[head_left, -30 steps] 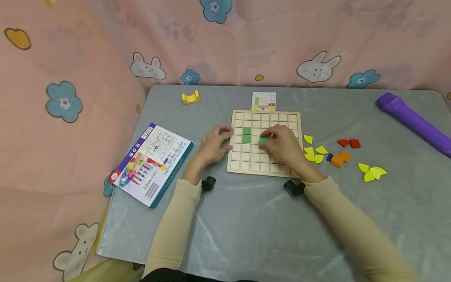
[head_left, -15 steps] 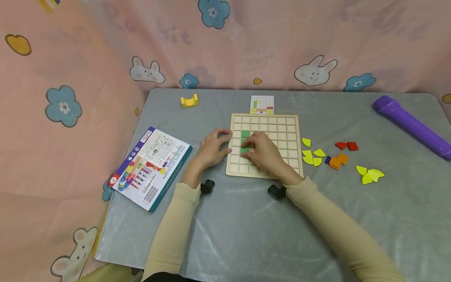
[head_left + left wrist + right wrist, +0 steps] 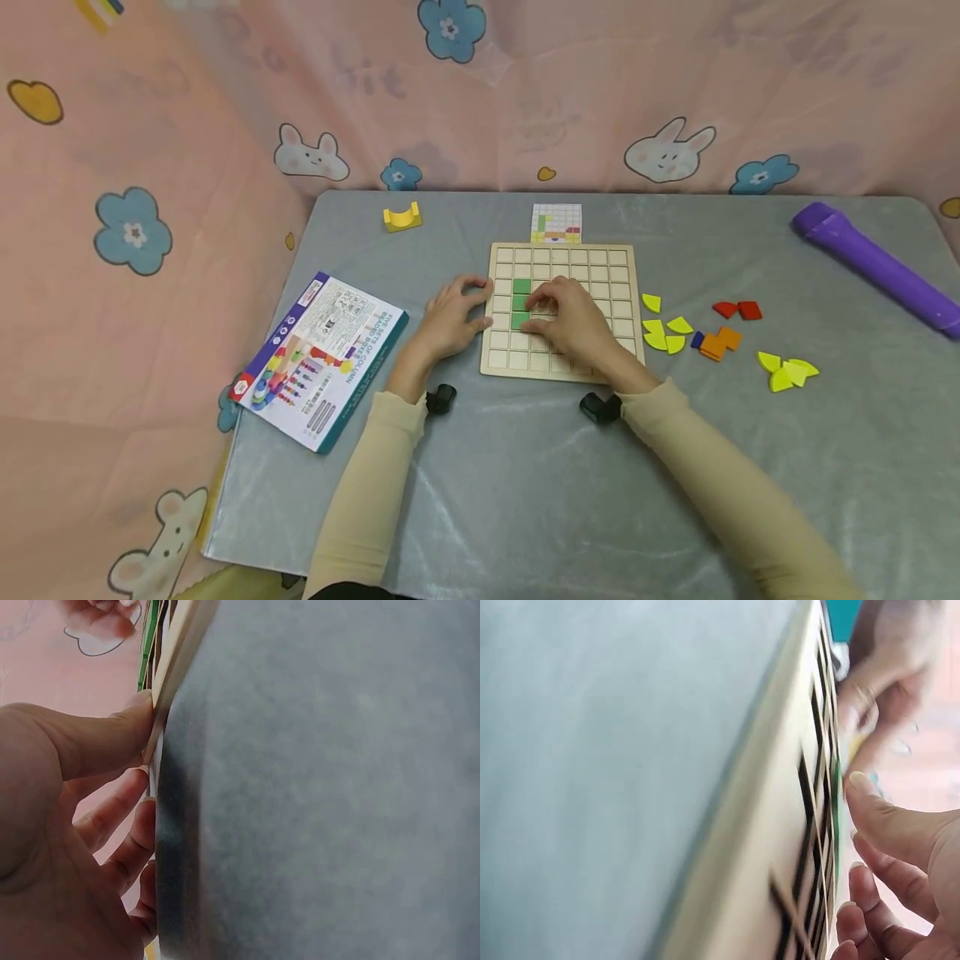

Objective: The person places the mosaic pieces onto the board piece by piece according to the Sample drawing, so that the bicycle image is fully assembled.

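A wooden grid board (image 3: 637, 325) lies on the grey table. Three green square tiles, the lowest green tile (image 3: 519, 321) among them, fill a vertical run of cells in its left part. My right hand (image 3: 577, 321) hovers just right of these tiles, thumb and forefinger apart with nothing seen between them; the thumb tip is by the lowest tile. At the board's left edge my left hand (image 3: 452, 317) rests with spread fingers and thumb touching the rim. The left wrist view shows its thumb (image 3: 112, 739) against the board's edge.
Behind the board lies a pattern card (image 3: 556, 221). To its right are several yellow quarter-round pieces (image 3: 655, 342), orange pieces (image 3: 712, 347) and red pieces (image 3: 749, 311). A purple tube (image 3: 877, 271) lies far right, a box (image 3: 322, 358) left, and a yellow arch block (image 3: 402, 218) back left.
My right hand carried a green tile leftward to the board's left part and let it go in line with the other two, then drew back slightly right. The left hand stayed at the edge.
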`<state>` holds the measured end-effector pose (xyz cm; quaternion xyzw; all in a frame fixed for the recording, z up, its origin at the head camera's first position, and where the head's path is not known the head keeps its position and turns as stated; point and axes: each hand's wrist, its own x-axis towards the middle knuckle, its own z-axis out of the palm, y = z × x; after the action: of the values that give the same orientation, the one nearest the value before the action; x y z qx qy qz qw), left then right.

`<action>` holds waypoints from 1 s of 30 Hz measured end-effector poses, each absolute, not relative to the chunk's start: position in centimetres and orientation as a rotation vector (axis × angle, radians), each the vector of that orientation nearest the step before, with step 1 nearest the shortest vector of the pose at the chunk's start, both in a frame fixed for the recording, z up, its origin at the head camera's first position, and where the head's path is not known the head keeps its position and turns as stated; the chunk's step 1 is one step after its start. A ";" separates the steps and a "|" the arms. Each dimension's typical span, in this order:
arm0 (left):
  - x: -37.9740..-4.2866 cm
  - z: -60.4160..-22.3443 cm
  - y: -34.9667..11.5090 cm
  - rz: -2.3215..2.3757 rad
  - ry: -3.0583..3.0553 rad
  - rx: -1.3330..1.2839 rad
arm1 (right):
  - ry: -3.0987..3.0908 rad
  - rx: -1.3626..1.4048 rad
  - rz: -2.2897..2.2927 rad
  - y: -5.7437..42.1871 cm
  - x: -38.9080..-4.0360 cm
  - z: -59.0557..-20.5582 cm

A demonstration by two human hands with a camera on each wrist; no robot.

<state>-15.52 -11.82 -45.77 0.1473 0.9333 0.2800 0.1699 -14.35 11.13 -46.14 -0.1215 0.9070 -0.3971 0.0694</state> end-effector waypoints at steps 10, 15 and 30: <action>-15.4 -46.0 -11.8 0.787 2.674 0.423 | 2.795 -0.151 -1.224 18.8 -14.4 -45.4; -15.5 -46.1 -11.7 0.801 2.672 0.420 | 2.865 -0.029 -1.109 22.9 -14.3 -45.4; -15.4 -46.0 -11.8 0.803 2.671 0.426 | 2.751 0.029 -0.926 24.6 -14.6 -45.0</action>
<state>-15.45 -11.82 -46.04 0.1490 0.9345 0.2811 0.1595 -14.62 24.62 -44.96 0.0100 0.9410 -0.3166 0.1191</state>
